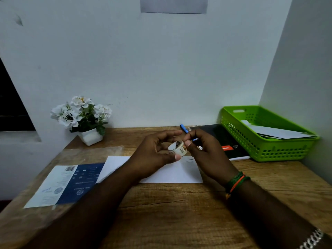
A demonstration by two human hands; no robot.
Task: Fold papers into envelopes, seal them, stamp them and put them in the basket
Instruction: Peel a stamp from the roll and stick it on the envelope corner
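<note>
Left hand (152, 151) pinches the sticker roll (177, 148) above the white envelope (172, 172), right hand (206, 150) picking at its edge (a stamp, I'd guess), the envelope lying lengthwise directly beneath both hands, green basket (265, 151) off right.

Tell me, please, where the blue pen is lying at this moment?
The blue pen lies at the desk's far edge, right of centre, beside the black notebook, partly hidden behind the right hand.

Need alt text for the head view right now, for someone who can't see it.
Both hands hold a small roll of stickers above a white envelope on the wooden desk: left hand gripping it, right hand picking at its edge. A green basket at right holds envelopes.
</note>
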